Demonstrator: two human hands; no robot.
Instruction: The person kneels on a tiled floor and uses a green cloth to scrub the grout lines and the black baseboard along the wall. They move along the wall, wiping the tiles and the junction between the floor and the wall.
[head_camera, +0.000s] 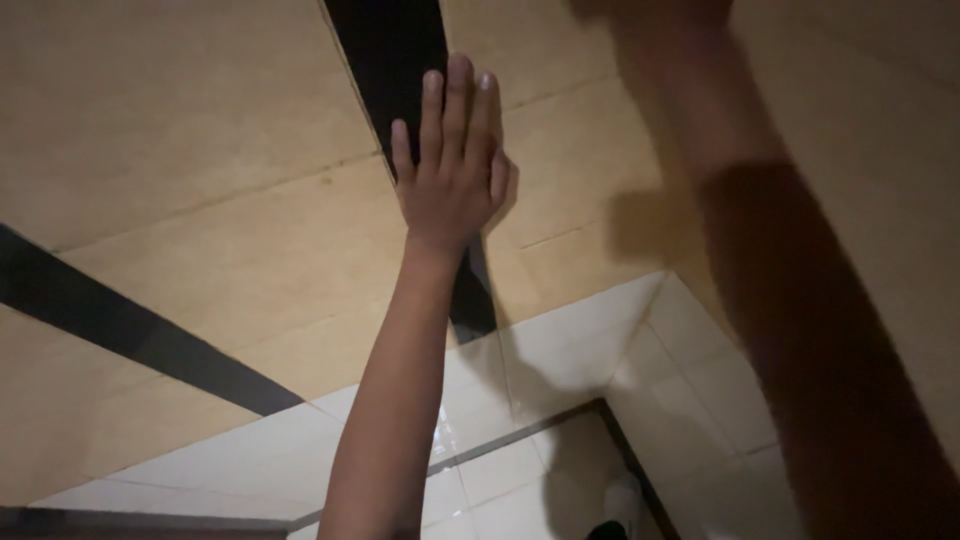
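The left hand (452, 165) lay flat, fingers straight and together, on the tan wooden panel (230, 220) beside a black vertical strip (392, 60). The right forearm (800, 330) rose toward one o'clock; its fingers were out of frame. White glossy tiles (570, 350) lay at six o'clock.

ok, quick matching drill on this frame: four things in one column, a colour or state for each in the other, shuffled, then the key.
Things:
1. left hand
2. right forearm
3. dark strip
4. white tiles

Descriptions:
A. glossy and pale, low in the view
B. flat, fingers together, laid on the tan wall
C. in shadow, close to the camera, hand out of frame
D. black band between the tan panels

Pairs: 1-B, 2-C, 3-D, 4-A
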